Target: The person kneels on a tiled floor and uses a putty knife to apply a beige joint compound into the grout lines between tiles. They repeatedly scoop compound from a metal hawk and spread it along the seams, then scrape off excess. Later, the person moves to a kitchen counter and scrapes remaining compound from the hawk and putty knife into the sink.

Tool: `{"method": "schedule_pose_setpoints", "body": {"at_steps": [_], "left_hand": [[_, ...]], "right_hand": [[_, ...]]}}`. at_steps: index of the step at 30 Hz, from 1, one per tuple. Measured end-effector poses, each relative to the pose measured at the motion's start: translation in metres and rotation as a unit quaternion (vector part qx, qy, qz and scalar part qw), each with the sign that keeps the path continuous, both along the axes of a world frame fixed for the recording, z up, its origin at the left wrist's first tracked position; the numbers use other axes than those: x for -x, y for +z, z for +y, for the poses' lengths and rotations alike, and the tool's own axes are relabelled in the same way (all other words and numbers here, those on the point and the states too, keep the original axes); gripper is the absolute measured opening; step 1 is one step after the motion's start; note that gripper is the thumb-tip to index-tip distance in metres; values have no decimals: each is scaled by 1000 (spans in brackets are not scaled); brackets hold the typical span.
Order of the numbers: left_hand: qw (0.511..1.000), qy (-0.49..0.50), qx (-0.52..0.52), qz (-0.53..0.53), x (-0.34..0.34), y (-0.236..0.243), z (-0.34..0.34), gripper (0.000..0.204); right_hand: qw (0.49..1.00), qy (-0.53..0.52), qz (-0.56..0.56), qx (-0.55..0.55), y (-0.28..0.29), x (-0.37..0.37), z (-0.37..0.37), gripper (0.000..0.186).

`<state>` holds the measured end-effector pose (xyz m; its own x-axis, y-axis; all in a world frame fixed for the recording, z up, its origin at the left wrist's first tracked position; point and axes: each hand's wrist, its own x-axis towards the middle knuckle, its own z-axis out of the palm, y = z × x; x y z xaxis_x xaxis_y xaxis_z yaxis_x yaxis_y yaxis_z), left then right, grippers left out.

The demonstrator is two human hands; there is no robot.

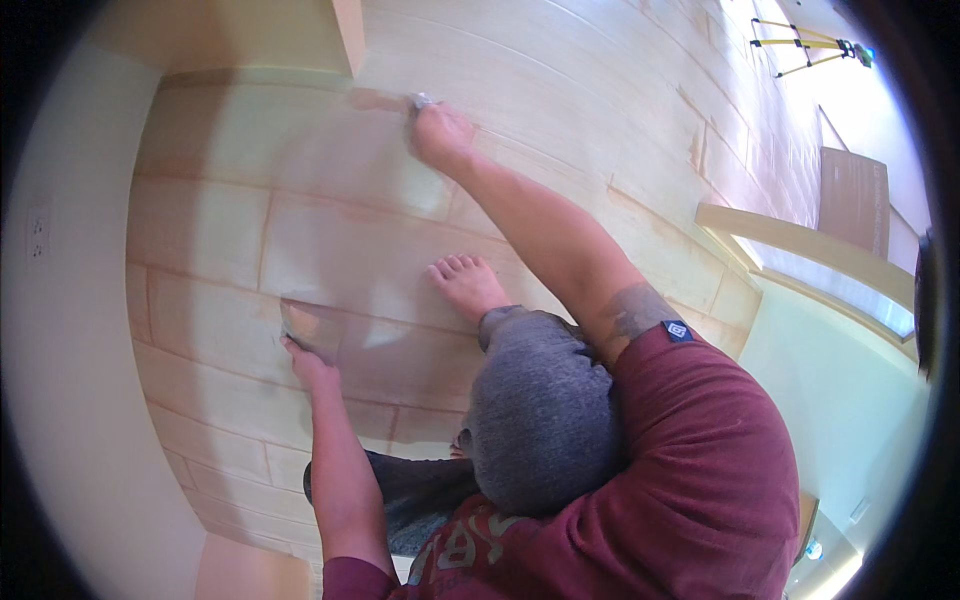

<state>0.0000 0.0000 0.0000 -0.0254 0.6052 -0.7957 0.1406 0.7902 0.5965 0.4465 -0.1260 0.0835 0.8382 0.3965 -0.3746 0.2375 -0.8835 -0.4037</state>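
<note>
My right hand (442, 134) is closed low over the far part of the pale wood-look plank floor (340, 235). From its fingers pokes a small whitish-grey thing (422, 100), mostly hidden, beside a reddish-brown strip on the floor. Nearer and to the left, my left hand (312, 368) grips the edge of a flat, broad-bladed tool (312, 326). A tan patch that looks like paste shows on that tool, but its handle is mostly covered. Reddish-brown lines run along the joints between the planks around both hands.
My bare foot (468, 287) and bent knee (545, 410) are between my arms. A white wall (80, 300) borders the left side. A pale panel edge (350, 35) juts in at the top. At far right stand a yellow tripod (812, 42) and a brown board (853, 203).
</note>
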Motion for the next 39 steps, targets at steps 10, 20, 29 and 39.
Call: {"method": "schedule_pose_setpoints", "body": {"at_steps": [10,20,29,39], "left_hand": [[996,-59,32,59,-14,15,2,86],[999,-1,28,46,-17,27,2,88],[998,6,35,53,-15,21,5,87],[999,-6,29,29,-14,19,5,87]], "right_hand": [[996,6,-31,-81,-22,-6,101,22],[973,189,-124,-49,-31,20,146,31],[923,332,-162,112,-17,9,140,30],[988,114,-85,51,-10,-16,70,25]]}}
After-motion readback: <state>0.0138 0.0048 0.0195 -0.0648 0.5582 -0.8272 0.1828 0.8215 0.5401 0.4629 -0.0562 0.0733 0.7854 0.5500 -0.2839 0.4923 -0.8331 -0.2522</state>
